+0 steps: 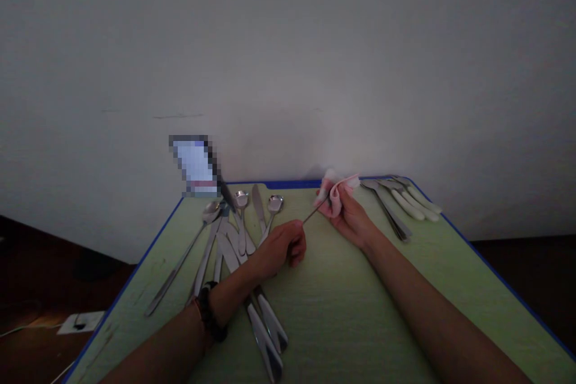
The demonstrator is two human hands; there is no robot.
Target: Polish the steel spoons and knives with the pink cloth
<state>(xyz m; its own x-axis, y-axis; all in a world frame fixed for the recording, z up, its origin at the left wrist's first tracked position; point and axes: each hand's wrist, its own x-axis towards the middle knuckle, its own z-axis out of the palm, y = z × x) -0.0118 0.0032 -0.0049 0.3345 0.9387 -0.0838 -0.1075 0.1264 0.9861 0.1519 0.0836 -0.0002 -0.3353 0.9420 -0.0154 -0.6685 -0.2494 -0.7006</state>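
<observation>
My left hand [284,246] is closed round one end of a thin metal piece of cutlery [310,214]. Its other end disappears into a pink and white cloth [335,195], so its kind cannot be told. The cloth is bunched in my right hand [353,216], whose fingers press it round the metal. Beside and beneath my left forearm lie several table knives [265,336] and spoons [275,204]. To the right of my right hand rest several metal-handled forks [387,210] and several pieces with cream handles [407,203].
A phone with a lit, blurred screen [195,165] stands at the table's back left corner. The green table [342,312] has a blue edge and meets a grey wall [288,72]. A white power strip [81,322] lies on the floor at left.
</observation>
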